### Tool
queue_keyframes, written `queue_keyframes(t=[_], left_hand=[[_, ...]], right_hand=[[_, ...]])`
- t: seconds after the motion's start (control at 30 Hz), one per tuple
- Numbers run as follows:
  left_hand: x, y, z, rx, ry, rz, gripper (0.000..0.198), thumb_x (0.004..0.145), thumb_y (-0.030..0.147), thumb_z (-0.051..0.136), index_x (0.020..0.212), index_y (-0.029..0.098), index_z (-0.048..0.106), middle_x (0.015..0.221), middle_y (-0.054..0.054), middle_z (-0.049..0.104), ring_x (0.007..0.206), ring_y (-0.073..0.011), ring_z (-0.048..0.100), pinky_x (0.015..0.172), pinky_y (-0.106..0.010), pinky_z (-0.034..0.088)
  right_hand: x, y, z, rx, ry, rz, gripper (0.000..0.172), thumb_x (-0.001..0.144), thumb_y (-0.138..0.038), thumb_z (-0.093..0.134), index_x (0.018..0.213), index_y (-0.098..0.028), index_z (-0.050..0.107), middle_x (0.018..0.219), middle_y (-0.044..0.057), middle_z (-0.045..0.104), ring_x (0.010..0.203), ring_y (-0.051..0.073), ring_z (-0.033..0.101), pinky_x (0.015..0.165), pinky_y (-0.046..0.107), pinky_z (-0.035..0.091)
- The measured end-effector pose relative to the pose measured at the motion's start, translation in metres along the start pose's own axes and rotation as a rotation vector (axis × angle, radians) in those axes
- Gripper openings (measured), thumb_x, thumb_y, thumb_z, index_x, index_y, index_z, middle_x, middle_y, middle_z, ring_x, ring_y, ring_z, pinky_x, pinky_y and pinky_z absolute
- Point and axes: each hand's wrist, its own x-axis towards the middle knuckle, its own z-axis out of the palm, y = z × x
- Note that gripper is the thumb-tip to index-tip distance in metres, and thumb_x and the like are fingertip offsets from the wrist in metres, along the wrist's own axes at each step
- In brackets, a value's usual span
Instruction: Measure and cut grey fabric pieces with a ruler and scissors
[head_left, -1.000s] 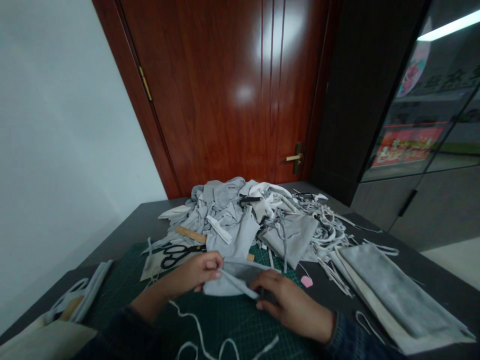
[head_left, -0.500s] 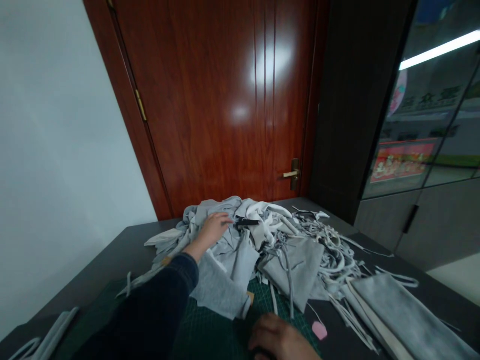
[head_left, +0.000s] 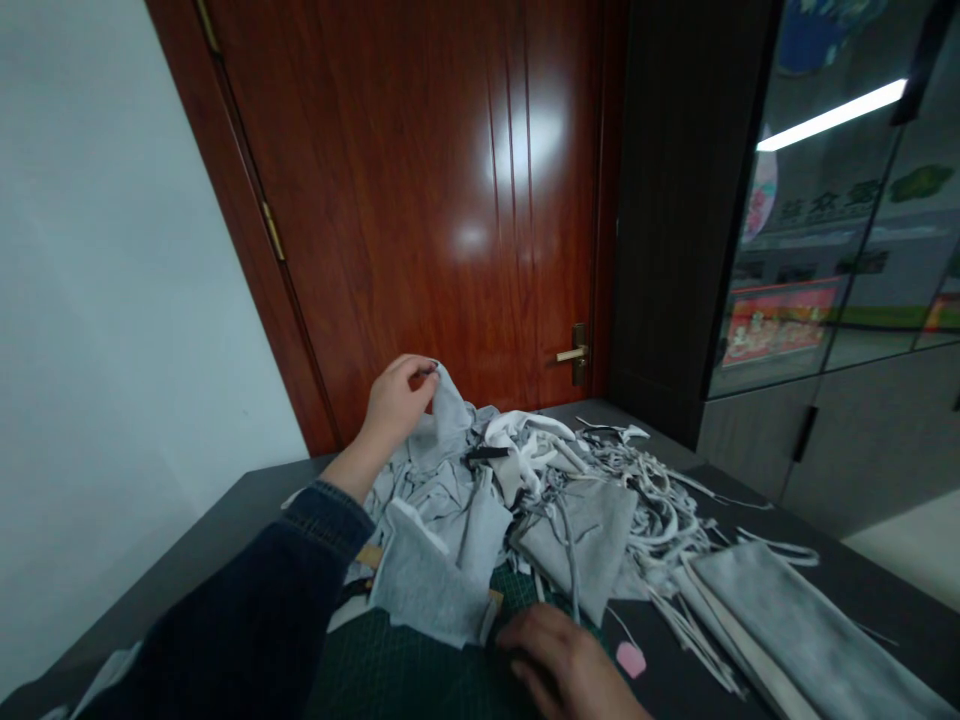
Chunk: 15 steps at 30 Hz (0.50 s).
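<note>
My left hand [head_left: 397,395] is raised at the far side of a heap of grey and white fabric scraps [head_left: 442,490], gripping a fold of grey cloth [head_left: 450,415] pulled up from it. My right hand [head_left: 562,665] lies low at the near edge of a green cutting mat [head_left: 397,685], close to a grey fabric piece [head_left: 427,585]. Whatever lies under its fingers is hidden. My sleeve covers most of the black-handled scissors [head_left: 356,590] and a wooden ruler [head_left: 369,556].
A tangle of thin white and grey strips [head_left: 652,520] spreads right of the heap on the dark table [head_left: 225,510]. Folded grey cloth [head_left: 795,620] lies at the right, with a small pink tag [head_left: 631,659] nearby. A wooden door stands behind the table.
My left hand has risen from the top of the heap, drawing up a fold of grey cloth. The view has tilted slightly, and my right hand has hardly moved.
</note>
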Motion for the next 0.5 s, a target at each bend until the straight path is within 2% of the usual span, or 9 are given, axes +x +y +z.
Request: queue_keyframes(t=[0.1, 0.2, 0.27, 0.37, 0.43, 0.5], left_hand=[[-0.012, 0.037, -0.046, -0.045, -0.087, 0.113, 0.027, 0.097, 0.037, 0.054, 0.095, 0.02, 0.075, 0.106, -0.005, 0.078, 0.103, -0.0223, 0.07, 0.094, -0.034, 0.052], [-0.04, 0.067, -0.065, -0.091, -0.325, 0.197, 0.036, 0.1, 0.04, 0.048, 0.084, 0.021, 0.074, 0.094, -0.004, 0.076, 0.092, -0.0209, 0.07, 0.086, -0.034, 0.05], [-0.061, 0.078, -0.066, -0.103, -0.458, 0.162, 0.027, 0.095, 0.04, 0.058, 0.082, 0.021, 0.072, 0.09, -0.002, 0.074, 0.086, -0.0202, 0.067, 0.079, -0.033, 0.047], [-0.089, 0.084, -0.061, -0.164, -0.579, 0.052, 0.013, 0.082, 0.034, 0.072, 0.081, 0.022, 0.07, 0.084, 0.001, 0.069, 0.074, -0.0166, 0.059, 0.068, -0.028, 0.041], [-0.105, 0.083, -0.058, -0.228, -0.665, -0.004, 0.01, 0.08, 0.031, 0.071, 0.086, 0.022, 0.07, 0.073, 0.005, 0.061, 0.063, -0.014, 0.051, 0.061, -0.026, 0.036], [-0.118, 0.08, -0.058, -0.317, -0.773, -0.081, 0.017, 0.081, 0.032, 0.069, 0.096, 0.022, 0.071, 0.062, 0.009, 0.047, 0.054, -0.0128, 0.04, 0.053, -0.025, 0.028]], right_hand=[[0.01, -0.026, -0.031, 0.173, 0.263, 0.132, 0.033, 0.101, -0.021, 0.055, 0.132, -0.027, 0.064, 0.123, 0.009, 0.072, 0.113, 0.023, 0.07, 0.101, 0.037, 0.056], [0.026, -0.048, -0.054, 0.413, 0.454, 0.229, 0.039, 0.1, -0.037, 0.064, 0.138, -0.029, 0.058, 0.125, 0.009, 0.07, 0.118, 0.026, 0.068, 0.106, 0.043, 0.053], [0.038, -0.06, -0.065, 0.626, 0.437, 0.223, 0.045, 0.099, -0.046, 0.065, 0.139, -0.029, 0.055, 0.131, 0.009, 0.066, 0.125, 0.027, 0.064, 0.108, 0.045, 0.051], [0.055, -0.07, -0.07, 0.823, 0.315, 0.259, 0.052, 0.093, -0.053, 0.071, 0.136, -0.028, 0.055, 0.13, 0.008, 0.063, 0.119, 0.025, 0.064, 0.104, 0.044, 0.053], [0.062, -0.071, -0.063, 0.838, 0.26, 0.295, 0.064, 0.079, -0.047, 0.086, 0.132, -0.026, 0.056, 0.119, 0.006, 0.064, 0.109, 0.024, 0.065, 0.097, 0.04, 0.054], [0.066, -0.069, -0.051, 0.848, 0.237, 0.312, 0.063, 0.073, -0.044, 0.09, 0.124, -0.025, 0.057, 0.097, 0.0, 0.064, 0.09, 0.02, 0.064, 0.084, 0.034, 0.053]])
